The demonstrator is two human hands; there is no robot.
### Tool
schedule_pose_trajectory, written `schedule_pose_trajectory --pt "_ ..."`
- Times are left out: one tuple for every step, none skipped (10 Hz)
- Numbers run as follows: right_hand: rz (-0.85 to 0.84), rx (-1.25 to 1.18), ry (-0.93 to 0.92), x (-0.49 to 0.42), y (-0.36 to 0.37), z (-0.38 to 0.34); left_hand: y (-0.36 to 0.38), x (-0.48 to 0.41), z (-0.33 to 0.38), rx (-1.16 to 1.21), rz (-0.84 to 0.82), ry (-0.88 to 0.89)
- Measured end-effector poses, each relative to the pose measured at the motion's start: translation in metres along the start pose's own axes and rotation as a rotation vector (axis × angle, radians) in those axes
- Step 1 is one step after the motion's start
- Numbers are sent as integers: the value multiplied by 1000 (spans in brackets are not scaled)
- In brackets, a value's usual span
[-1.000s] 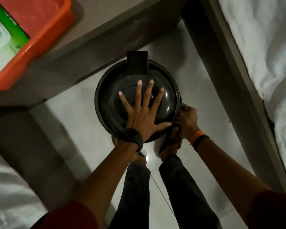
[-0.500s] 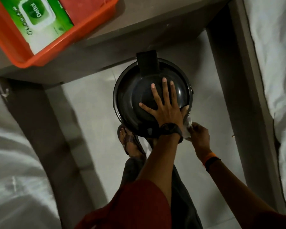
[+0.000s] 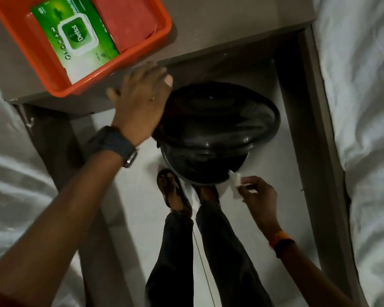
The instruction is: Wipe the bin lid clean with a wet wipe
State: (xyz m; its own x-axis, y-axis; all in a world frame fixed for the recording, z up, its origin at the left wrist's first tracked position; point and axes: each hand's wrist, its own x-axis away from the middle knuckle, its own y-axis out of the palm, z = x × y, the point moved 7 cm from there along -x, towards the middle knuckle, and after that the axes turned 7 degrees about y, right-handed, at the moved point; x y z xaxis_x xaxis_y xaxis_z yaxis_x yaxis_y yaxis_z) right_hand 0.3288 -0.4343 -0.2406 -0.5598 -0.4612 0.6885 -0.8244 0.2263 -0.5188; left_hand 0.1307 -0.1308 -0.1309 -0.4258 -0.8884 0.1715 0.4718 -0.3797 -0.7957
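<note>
Lower centre of the frame: the person's sandalled foot [image 3: 175,191] stands on the floor directly in front of the pedal bin [image 3: 204,165], probably near its pedal. Right of it, the right hand [image 3: 258,196] pinches a folded white wet wipe [image 3: 236,181], grip closed on it, touching the bin rim. The black bin lid [image 3: 222,116] stands raised at frame centre; the left hand [image 3: 140,105], grip open flat, props it for access. Upper left, on the counter [image 3: 231,23], an orange tray [image 3: 80,85] holds a green wipes pack [image 3: 75,34] labelled "Dettol".
</note>
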Motion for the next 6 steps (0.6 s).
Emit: schedule_pose_trajectory --pt "-62 86 -199 -8 24 -47 -24 -13 4 -38 31 -18" --pt "-143 289 -306 -50 71 -94 -32 -30 10 -57 -6 -51" --pt "-230 567 -273 -75 100 -104 -23 -33 10 -21 -51 -28" --pt "-292 605 -282 -104 110 -105 -4 -34 3 -107 -124 3" --pt "-277 576 -261 -86 84 -80 4 -35 8 -235 -128 22" --pt "-299 625 -91 -12 13 -25 -10 -28 31 -413 24 53"
